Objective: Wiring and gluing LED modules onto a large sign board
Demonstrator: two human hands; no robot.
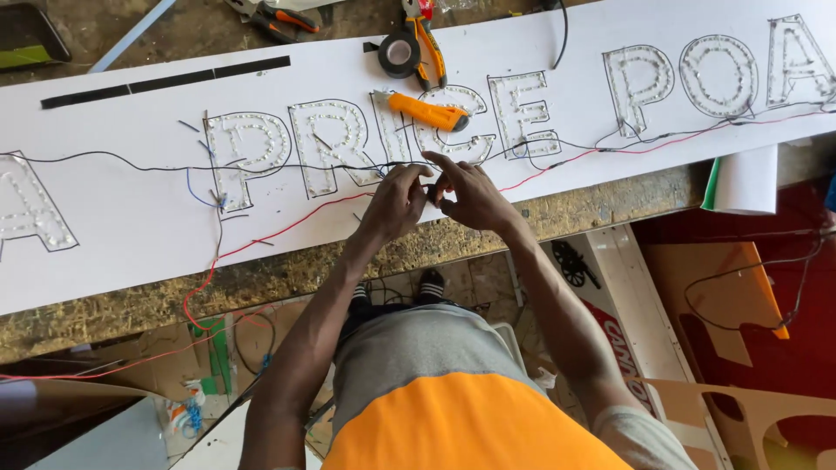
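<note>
Thin black and red insulated wires (pixel 348 165) run along the long white sign panel (pixel 131 235) on the rough table (pixel 287 274), meeting at both hands. Judged light, limp, easily kinked; best pinched near the ends. Left hand (pixel 396 202) and right hand (pixel 475 196): fingers closed, pinching wire ends. No containers seen.

Knife (pixel 428 112) on board (pixel 131 235), behind hands (pixel 435 196)
</note>
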